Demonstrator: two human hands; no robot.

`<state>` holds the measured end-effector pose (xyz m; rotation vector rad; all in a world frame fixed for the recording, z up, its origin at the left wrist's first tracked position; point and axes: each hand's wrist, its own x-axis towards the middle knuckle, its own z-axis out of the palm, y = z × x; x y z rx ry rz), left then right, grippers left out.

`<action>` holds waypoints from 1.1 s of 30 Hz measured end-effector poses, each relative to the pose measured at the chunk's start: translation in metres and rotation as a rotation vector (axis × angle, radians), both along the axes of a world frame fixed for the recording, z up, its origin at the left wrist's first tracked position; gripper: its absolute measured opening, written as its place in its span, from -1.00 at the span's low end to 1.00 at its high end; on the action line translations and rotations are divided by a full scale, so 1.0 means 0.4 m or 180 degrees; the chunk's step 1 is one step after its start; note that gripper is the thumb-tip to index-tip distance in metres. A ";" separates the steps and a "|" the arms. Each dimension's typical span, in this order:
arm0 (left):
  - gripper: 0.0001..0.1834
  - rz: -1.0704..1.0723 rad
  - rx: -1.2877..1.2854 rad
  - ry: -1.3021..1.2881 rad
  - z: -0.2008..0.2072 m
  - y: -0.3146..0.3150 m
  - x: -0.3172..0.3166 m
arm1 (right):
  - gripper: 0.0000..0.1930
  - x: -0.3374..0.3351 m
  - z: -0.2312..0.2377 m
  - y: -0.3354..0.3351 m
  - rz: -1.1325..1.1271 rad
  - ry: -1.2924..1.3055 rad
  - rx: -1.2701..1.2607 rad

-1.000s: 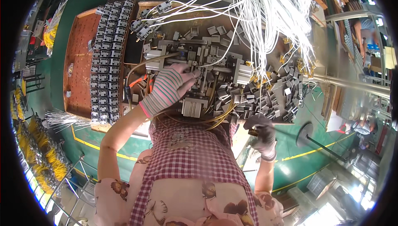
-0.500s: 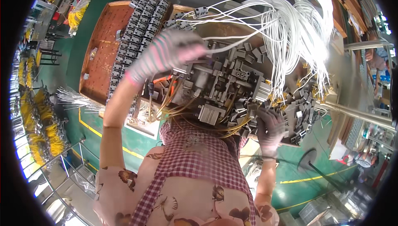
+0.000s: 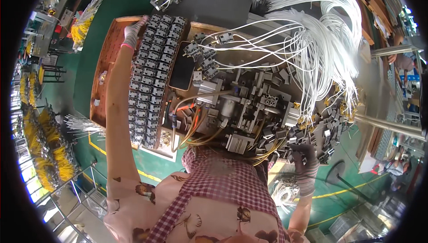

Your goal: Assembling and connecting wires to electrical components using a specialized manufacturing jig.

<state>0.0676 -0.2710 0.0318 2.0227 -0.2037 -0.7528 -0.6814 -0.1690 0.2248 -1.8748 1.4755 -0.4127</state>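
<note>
My left hand (image 3: pixel 132 33), in a striped glove, reaches to the far end of a wooden tray (image 3: pixel 117 25). Its fingers are drawn together at the end of the rows of small metal-and-black blocks (image 3: pixel 153 60); anything between them is too small to make out. My right hand (image 3: pixel 306 165), gloved with dark fingertips, is bent at the near right edge of the bench, beside loose metal pieces (image 3: pixel 323 138). Its fingers are curled, and what they hold, if anything, is hidden. Between my arms stands a metal fixture (image 3: pixel 249 109) with cylinders and hoses.
Thick white cables (image 3: pixel 327 42) drape over the far right; several run to blocks (image 3: pixel 205 55) behind the fixture. A dark phone-like slab (image 3: pixel 182 66) lies beside the block rows. A round dark stand (image 3: pixel 335 173) is at the right, and yellow cable bundles (image 3: pixel 53 140) hang at the left.
My left hand has left the white cable over the fixture and moved to the tray's far end. My right hand has drawn back toward me. The whole view has shifted slightly.
</note>
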 end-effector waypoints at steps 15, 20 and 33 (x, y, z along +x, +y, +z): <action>-0.12 -0.2762 -0.1949 0.1915 0.422 0.416 -0.932 | -0.54 0.187 -0.075 -0.024 0.0416 -0.2874 0.0563; 0.01 -0.3576 -0.1751 0.0961 0.323 0.403 -1.113 | -0.52 0.202 -0.060 -0.016 0.0899 -0.1624 -0.0626; 0.15 -0.4537 -0.1498 -0.0773 0.343 0.390 -1.128 | -0.53 0.209 -0.082 -0.012 0.1198 -0.1671 -0.0652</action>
